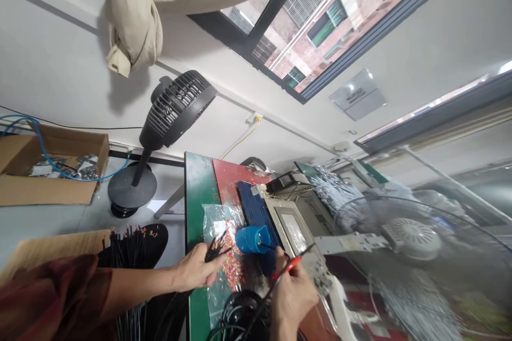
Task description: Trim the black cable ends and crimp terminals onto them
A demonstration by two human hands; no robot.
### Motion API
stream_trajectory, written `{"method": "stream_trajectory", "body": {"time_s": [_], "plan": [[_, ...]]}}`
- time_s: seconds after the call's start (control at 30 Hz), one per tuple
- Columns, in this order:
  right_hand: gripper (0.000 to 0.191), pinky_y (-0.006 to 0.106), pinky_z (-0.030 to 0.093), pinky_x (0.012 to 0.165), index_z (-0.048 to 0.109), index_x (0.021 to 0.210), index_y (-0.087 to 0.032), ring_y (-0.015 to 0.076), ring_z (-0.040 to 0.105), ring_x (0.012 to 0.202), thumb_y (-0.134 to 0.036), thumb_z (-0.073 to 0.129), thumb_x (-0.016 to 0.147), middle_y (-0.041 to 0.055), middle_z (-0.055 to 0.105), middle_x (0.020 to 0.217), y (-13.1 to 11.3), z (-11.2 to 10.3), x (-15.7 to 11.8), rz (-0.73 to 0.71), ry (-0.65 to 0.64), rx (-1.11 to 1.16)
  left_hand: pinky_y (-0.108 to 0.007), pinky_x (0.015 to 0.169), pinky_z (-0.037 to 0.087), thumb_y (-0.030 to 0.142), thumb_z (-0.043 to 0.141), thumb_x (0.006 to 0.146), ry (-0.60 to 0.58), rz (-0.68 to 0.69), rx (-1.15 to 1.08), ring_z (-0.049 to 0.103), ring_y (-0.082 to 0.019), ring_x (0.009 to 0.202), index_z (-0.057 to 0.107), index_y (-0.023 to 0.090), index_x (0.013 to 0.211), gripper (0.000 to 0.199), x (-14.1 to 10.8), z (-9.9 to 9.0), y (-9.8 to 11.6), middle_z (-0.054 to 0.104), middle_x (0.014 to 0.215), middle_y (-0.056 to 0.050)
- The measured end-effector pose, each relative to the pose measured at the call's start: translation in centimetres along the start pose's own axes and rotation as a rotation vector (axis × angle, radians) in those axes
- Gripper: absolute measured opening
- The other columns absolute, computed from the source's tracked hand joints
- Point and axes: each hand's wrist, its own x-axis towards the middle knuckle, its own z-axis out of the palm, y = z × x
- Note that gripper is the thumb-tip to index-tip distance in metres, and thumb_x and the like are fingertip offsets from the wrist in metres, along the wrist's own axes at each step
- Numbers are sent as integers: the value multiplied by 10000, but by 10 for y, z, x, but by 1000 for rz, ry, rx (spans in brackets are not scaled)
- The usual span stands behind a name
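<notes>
My left hand is closed round a bundle of thin black cables, their cut ends pointing right over the table. At the right, my right hand is closed on a red-handled tool with a dark, narrow tip; its exact kind is unclear. A black cable also passes by these fingers. Between the hands stands a blue cup, tilted in view. Beneath it, a clear plastic bag carries many small red and yellow bits. Coiled black cables lie nearest me.
A beige machine and a blue tray stand on the green-edged table. A blurred caged fan is at right. Black cables rest on a stool at left, near a floor fan and cardboard box.
</notes>
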Motion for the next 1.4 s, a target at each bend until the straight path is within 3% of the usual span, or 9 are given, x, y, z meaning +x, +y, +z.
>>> {"method": "stream_trajectory", "body": {"time_s": [0.33,0.6,0.87,1.2,1.4], "plan": [[559,283,352,508,583,571,-217,192,492,467,-717,370,701,7,500,422,0,6,4,-1,-60,-20,-181,406,327,679,397,757,8,-57,104,346,-47,347,415,181,568,533,4,0,-3,412,398,68],[522,297,364,522,582,582,-219,208,509,475,-701,406,674,15,514,421,-2,7,5,32,-99,16,-178,396,316,646,416,772,-11,-72,100,352,-55,357,452,172,637,494,5,-1,-2,415,407,74],[565,271,349,497,601,585,-213,179,478,466,-716,371,701,9,514,431,-2,7,5,9,-79,-27,-162,372,301,612,425,797,-24,8,41,344,-58,336,459,171,942,466,5,-2,0,414,406,108],[495,266,333,477,614,605,-222,176,484,440,-661,432,742,21,565,457,10,13,10,-77,-71,-145,-170,414,325,583,417,812,-14,8,67,346,-56,341,467,168,947,439,6,-1,3,402,403,116],[444,267,354,494,659,673,-204,180,488,462,-601,472,739,6,539,445,0,2,7,-29,-111,-41,-168,411,315,567,419,823,-25,27,53,338,-52,340,457,170,927,412,7,0,2,404,411,115]]}}
